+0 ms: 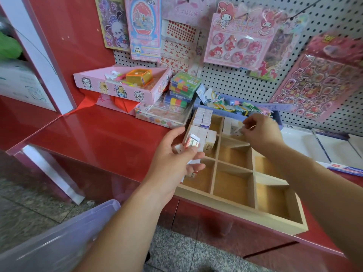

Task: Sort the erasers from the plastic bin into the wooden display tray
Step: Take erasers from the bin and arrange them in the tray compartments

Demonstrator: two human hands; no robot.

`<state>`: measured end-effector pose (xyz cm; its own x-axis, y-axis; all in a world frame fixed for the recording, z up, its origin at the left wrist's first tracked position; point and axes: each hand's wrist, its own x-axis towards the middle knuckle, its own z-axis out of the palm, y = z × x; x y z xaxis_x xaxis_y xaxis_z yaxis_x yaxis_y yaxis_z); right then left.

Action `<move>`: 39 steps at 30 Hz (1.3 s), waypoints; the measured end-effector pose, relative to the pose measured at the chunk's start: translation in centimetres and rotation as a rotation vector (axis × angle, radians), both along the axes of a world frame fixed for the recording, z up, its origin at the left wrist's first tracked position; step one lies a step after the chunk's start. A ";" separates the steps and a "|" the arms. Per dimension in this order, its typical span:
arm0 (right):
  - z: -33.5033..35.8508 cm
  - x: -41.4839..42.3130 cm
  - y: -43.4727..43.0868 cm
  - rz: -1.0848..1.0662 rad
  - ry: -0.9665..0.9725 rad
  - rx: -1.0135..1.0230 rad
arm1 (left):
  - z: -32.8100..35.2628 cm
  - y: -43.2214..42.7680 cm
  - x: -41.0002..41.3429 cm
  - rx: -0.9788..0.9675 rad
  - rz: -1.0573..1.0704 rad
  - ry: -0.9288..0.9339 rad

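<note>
A wooden display tray, split into square compartments, sits on the red bench, its near edge at the bench's front lip. The far-left compartment is packed with white sleeved erasers standing in tight rows. A few more stand in the far-middle compartment.

The left hand hovers over the tray's left edge, palm turned inward. Its grip is clamped on a small bundle of erasers, with the thumb pressing across a red-and-white sleeve on top. How many it holds is hard to tell.

The right hand reaches over the far-middle compartment. Its fingertips are pinched together on a single eraser, just beside the ones standing there. Motion blur hides whether that eraser touches them.

The translucent plastic bin shows only as a blurred rim at the near left, below the bench and over the speckled floor. Its contents are out of sight.

On the bench to the left stands a pink cardboard box on a stack of goods. Stacked clear cases are beside it. A blue box of coloured cords lies just behind the tray. Sticker sheets hang on the white pegboard at the back.
</note>
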<state>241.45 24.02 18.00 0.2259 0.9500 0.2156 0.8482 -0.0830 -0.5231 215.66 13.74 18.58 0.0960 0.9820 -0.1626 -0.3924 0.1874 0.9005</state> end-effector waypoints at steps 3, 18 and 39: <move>-0.6 -0.6 1.7 0.062 -0.128 -0.022 | -0.1 0.4 0.3 -0.055 -0.031 -0.068; 3.8 -5.8 -4.7 0.357 0.545 -0.151 | -0.1 0.8 1.0 -0.052 -0.058 -0.036; -0.3 -9.8 -10.5 0.552 0.093 -0.105 | 0.1 1.0 -2.5 -0.128 0.168 -0.191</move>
<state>231.66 13.56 17.69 -0.2966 0.9478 0.1169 0.7314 0.3041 -0.6103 213.17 14.77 18.67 -0.0257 0.9594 -0.2810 -0.5881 0.2128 0.7803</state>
